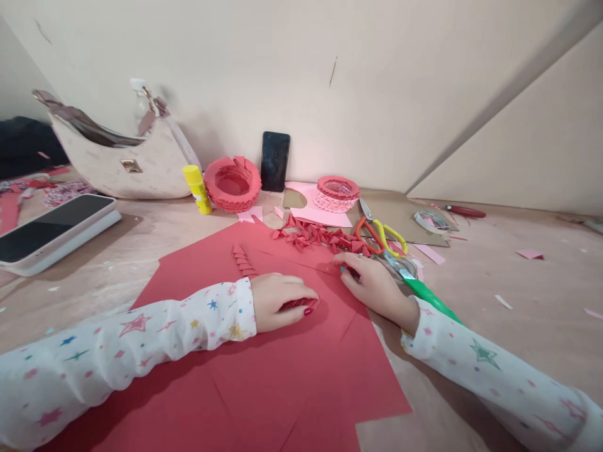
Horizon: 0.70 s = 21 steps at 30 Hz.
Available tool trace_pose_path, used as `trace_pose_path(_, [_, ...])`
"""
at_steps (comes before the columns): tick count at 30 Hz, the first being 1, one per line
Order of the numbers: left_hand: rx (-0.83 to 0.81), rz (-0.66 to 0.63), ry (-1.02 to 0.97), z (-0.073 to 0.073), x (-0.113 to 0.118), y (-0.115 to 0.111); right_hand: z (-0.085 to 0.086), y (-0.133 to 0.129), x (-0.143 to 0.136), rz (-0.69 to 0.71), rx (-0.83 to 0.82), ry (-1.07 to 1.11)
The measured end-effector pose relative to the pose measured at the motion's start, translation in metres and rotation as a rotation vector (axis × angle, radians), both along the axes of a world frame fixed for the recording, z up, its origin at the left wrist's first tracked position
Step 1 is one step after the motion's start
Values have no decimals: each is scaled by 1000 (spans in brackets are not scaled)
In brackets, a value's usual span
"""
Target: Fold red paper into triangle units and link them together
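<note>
Red paper sheets (282, 370) lie overlapping on the table. Over their middle, my left hand (284, 302) has its fingers curled round a folded red paper piece (301, 303), mostly hidden by the hand. A chain of folded red pieces (244, 260) lies just behind that hand. My right hand (365, 279) rests at the right edge of the sheets, fingers bent, close to a pile of folded red pieces (320, 235); what its fingertips hold, if anything, is too small to tell.
Behind are a red paper ring (233, 184), a pink-and-red ring (336, 193), a yellow glue stick (198, 189), an upright phone (275, 161) and a handbag (127, 157). Scissors with yellow handles (393, 240) and green-handled scissors (431, 298) lie near my right hand. Another phone (56, 232) lies left.
</note>
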<state>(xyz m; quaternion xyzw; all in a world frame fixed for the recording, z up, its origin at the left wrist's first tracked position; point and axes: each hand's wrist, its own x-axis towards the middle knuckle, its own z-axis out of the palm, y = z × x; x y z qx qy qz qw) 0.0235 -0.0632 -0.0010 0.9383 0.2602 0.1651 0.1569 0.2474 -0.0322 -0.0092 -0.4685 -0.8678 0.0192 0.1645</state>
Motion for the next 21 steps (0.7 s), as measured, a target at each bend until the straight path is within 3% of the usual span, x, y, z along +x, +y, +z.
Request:
trace_pose_path(5, [11, -15, -16, -2, 0, 0, 1, 1, 3, 153, -87, 139])
trace_pose_path(13, [15, -22, -13, -3, 0, 1, 2, -2, 2, 33, -179, 265])
trace_pose_path(21, [15, -15, -22, -2, 0, 0, 6, 3, 1, 124, -191, 301])
